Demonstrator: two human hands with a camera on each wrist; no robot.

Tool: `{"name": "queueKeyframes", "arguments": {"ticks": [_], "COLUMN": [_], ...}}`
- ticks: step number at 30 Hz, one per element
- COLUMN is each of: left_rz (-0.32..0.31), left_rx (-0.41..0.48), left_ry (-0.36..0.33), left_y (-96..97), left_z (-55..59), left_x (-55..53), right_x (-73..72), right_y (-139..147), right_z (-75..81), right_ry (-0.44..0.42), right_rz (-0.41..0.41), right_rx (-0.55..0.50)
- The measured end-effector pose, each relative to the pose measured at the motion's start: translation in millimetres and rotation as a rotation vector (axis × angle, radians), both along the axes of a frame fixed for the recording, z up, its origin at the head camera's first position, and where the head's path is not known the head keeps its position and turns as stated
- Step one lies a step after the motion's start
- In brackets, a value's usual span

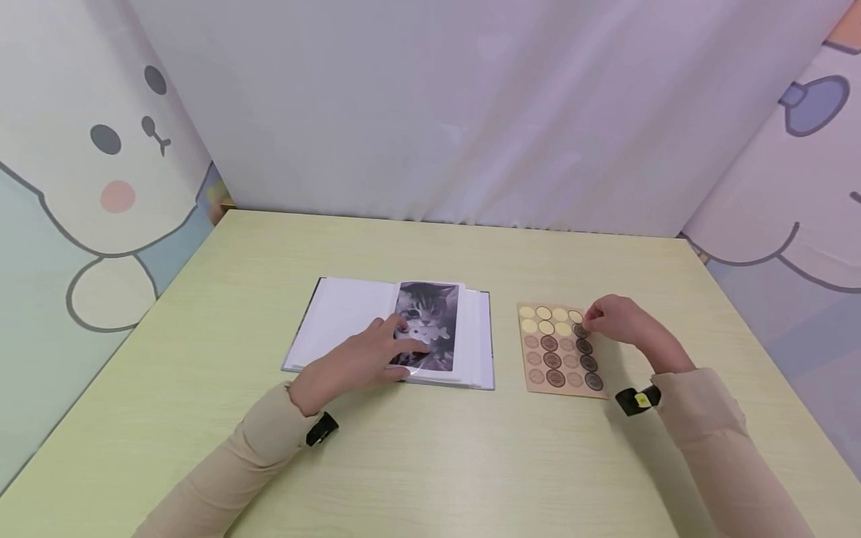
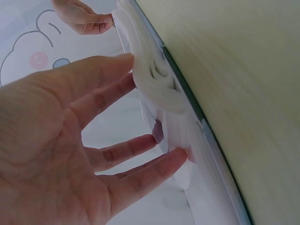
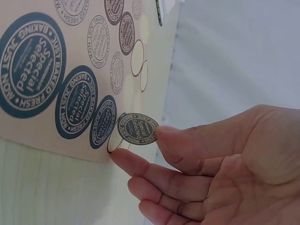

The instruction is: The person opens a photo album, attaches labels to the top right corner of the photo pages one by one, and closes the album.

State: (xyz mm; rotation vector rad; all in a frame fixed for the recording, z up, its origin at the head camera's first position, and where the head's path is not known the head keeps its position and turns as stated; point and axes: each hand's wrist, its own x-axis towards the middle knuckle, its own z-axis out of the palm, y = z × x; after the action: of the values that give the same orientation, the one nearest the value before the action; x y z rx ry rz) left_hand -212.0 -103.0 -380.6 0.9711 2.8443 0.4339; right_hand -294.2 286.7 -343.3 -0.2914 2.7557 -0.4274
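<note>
An open photo album (image 1: 350, 314) lies on the table, its right side showing a black-and-white cat photo (image 1: 433, 299). My left hand (image 1: 356, 362) rests on the album with fingers spread, fingertips on the photo page. In the left wrist view the thumb and fingers touch the edges of the plastic sleeves (image 2: 161, 96). To the right lies a brown sheet of round stickers (image 1: 561, 392). My right hand (image 1: 619, 320) pinches a dark round "Special Selected" sticker (image 3: 138, 129) between thumb and finger at the sheet's right edge. The sticker stands tilted over a bare pale circle.
The sheet's upper two rows show mostly pale yellow circles (image 1: 546, 327); dark and light brown stickers fill the lower rows. Black straps (image 1: 632, 401) circle both wrists. A white curtain (image 1: 430, 112) hangs behind the light wooden table (image 1: 430, 463), with cartoon-printed panels on both sides.
</note>
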Motion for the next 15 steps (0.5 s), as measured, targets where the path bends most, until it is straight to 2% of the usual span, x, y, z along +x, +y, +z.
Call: {"name": "queueKeyframes", "arguments": {"ticks": [15], "left_rz": [0.002], "left_rx": [0.009], "left_ry": [-0.006], "left_y": [-0.3], "left_z": [1.2], "left_x": [0.8], "right_x": [-2.9], "right_y": [-2.4], "right_z": [2.9], "right_ry": [-0.020], "right_rz": [0.000], "right_rx": [0.019]}}
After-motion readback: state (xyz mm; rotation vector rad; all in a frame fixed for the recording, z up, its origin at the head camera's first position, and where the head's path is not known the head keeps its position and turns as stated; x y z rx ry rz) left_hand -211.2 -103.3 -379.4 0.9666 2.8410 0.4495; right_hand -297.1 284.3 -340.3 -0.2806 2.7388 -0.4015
